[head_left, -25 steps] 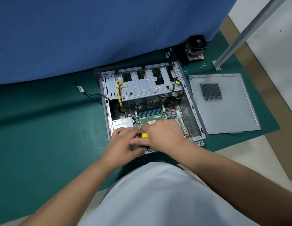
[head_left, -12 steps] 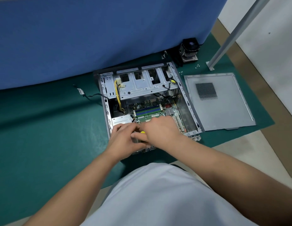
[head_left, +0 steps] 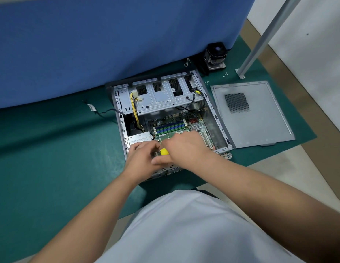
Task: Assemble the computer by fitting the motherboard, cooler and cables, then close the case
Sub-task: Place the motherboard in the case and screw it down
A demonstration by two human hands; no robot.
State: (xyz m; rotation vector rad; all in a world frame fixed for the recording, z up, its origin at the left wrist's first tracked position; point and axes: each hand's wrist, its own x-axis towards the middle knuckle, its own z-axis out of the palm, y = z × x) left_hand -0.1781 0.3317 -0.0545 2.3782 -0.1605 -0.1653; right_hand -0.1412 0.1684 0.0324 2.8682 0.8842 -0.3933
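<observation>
An open grey computer case (head_left: 216,114) lies on its side on the green mat. The green motherboard (head_left: 171,128) sits inside it, with blue memory slots showing. My right hand (head_left: 186,147) grips a yellow-handled screwdriver (head_left: 164,151) over the near part of the board. My left hand (head_left: 144,160) is right beside it with curled fingers at the tool; what it pinches is hidden. A black cooler (head_left: 215,56) stands on the mat behind the case. The grey side panel (head_left: 260,118) lies flat to the right of the case.
A blue partition (head_left: 108,44) rises close behind the case. A grey metal post (head_left: 260,37) stands at the back right with small screws (head_left: 225,74) near its foot. A loose black cable (head_left: 102,112) lies left of the case. Yellow cables (head_left: 135,111) run inside.
The view has shifted slightly; both hands stay together over the near part of the motherboard, with the yellow handle still between them and only small finger movement.
</observation>
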